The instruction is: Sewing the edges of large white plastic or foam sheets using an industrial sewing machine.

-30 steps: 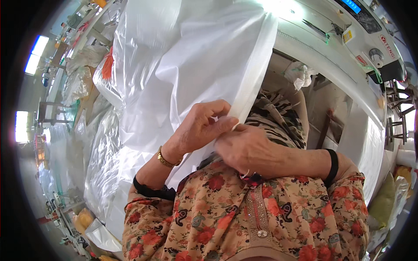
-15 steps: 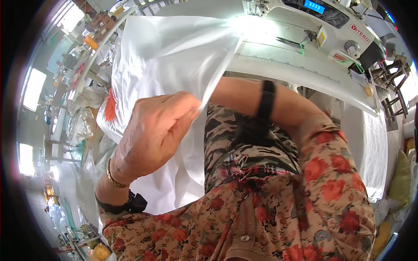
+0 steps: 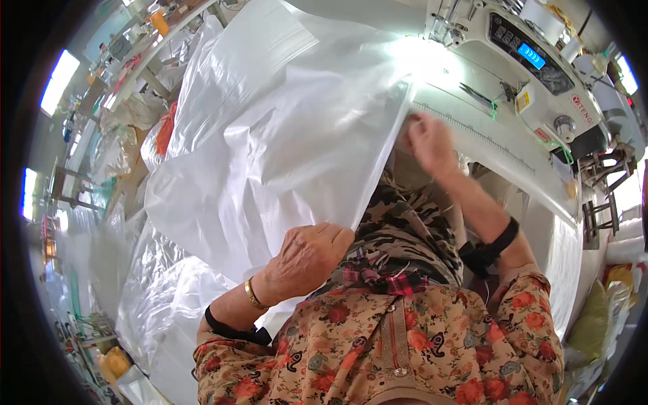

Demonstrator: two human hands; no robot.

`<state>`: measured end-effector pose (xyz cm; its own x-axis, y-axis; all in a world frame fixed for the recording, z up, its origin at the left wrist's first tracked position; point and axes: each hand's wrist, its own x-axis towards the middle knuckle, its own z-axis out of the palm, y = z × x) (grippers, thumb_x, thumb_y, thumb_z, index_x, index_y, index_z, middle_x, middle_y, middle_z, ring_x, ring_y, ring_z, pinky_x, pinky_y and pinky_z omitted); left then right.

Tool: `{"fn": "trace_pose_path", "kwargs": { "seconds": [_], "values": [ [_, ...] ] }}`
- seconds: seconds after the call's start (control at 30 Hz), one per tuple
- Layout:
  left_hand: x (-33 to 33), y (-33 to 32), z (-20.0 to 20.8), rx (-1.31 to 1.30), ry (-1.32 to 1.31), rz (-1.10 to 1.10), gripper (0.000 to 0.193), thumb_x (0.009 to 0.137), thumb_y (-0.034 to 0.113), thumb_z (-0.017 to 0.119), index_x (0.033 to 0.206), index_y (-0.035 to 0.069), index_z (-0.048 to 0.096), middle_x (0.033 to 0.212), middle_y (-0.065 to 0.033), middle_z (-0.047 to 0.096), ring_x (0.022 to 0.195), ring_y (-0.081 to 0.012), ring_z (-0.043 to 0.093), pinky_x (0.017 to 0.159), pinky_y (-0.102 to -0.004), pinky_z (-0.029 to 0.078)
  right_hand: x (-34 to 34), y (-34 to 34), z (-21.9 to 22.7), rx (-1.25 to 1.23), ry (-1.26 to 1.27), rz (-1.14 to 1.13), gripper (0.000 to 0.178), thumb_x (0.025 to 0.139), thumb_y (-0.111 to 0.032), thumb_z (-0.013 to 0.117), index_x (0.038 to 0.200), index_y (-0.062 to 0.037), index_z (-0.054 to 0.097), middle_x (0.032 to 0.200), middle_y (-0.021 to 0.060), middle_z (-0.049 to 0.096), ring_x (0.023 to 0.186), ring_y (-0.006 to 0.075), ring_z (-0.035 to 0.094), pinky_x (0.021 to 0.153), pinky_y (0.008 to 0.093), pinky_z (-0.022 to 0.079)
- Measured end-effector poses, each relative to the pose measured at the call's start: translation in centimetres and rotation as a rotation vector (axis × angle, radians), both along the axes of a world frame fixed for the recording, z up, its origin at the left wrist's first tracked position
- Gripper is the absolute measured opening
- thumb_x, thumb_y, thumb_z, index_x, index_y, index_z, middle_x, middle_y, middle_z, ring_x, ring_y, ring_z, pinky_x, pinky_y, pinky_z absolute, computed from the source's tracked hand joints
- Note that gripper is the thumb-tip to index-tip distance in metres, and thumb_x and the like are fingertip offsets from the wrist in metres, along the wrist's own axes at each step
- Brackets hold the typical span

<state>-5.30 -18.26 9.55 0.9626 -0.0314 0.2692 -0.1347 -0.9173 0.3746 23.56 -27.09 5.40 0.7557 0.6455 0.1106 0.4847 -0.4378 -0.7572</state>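
A wide white translucent plastic sheet (image 3: 256, 148) spreads from the sewing machine (image 3: 540, 67) down over my lap on the left. My left hand (image 3: 304, 260) is closed on the sheet's near corner, with the fingertips folded over its edge. From there the edge runs taut up to the bright lamp glow by the needle area, where glare hides the detail. My right hand (image 3: 435, 145) is just right of that edge, by the front of the machine table. Its fingers are curled and smeared by motion, and whether they touch the sheet cannot be made out.
Dark thread snips (image 3: 476, 94) lie on the machine bed beside green thread. A ruler strip (image 3: 482, 133) runs along the white table. At the left are a bundle of orange-red string (image 3: 165, 129) and heaped clear plastic. A green cushion (image 3: 588, 324) sits at the right.
My left hand has moved down and right, drawing the sheet's edge toward my lap. My right hand, hidden behind the sheet before, is now out in sight beside the edge. The view has shifted.
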Motion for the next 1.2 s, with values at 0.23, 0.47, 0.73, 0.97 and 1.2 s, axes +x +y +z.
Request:
{"fn": "trace_pose_path", "kwargs": {
  "seconds": [0.23,0.47,0.73,0.97,1.2],
  "values": [
    [1.0,-0.8,3.3,-0.084,0.058,-0.121,0.019,0.071,-0.001,0.059,0.088,0.000,0.050,0.079,-0.0130,0.059,0.078,-0.0325,0.063,0.064,-0.0417,0.049,13.2,5.0,2.6,-0.272,-0.426,-0.150,0.036,0.086,-0.031,0.059,0.078,0.0039,0.063,0.063,0.0109,0.066,0.054,0.0203,0.065,0.059,0.0344,0.054],
    [2.3,-2.2,4.4,-0.077,-0.024,-0.154,0.014,0.076,0.004,0.059,0.085,0.002,0.049,0.076,-0.0105,0.058,0.077,-0.0301,0.064,0.061,-0.0398,0.049,12.9,7.6,5.5,-0.578,-0.599,-0.095,0.026,0.085,-0.020,0.055,0.083,0.0030,0.068,0.075,0.0168,0.070,0.069,0.0294,0.071,0.072,0.0413,0.056],
    [3.8,-4.4,2.8,-0.091,-0.088,-0.232,0.009,0.081,0.007,0.056,0.084,0.001,0.050,0.076,-0.0100,0.060,0.078,-0.0287,0.066,0.066,-0.0387,0.051,11.7,8.6,5.9,-0.838,-0.626,-0.125,0.024,0.081,-0.003,0.060,0.101,-0.0022,0.072,0.109,0.0172,0.070,0.106,0.0316,0.067,0.087,0.0385,0.054],
    [5.0,-5.0,1.6,-0.086,-0.045,-0.327,0.013,0.077,0.005,0.061,0.085,-0.001,0.052,0.078,-0.0133,0.063,0.083,-0.0312,0.067,0.069,-0.0401,0.052,13.0,7.5,4.4,-0.815,-0.773,-0.105,0.021,0.078,-0.003,0.061,0.097,-0.0024,0.071,0.105,0.0173,0.070,0.102,0.0306,0.068,0.083,0.0381,0.055],
    [4.9,-4.3,-4.7,-0.183,-0.163,-0.293,0.016,0.076,0.007,0.063,0.084,0.000,0.051,0.076,-0.0145,0.062,0.079,-0.0344,0.065,0.069,-0.0435,0.049,8.1,6.0,4.0,-0.759,-0.667,-0.180,0.020,0.077,-0.005,0.060,0.094,-0.0053,0.072,0.095,0.0147,0.072,0.097,0.0291,0.070,0.078,0.0382,0.056]
  ]
}}
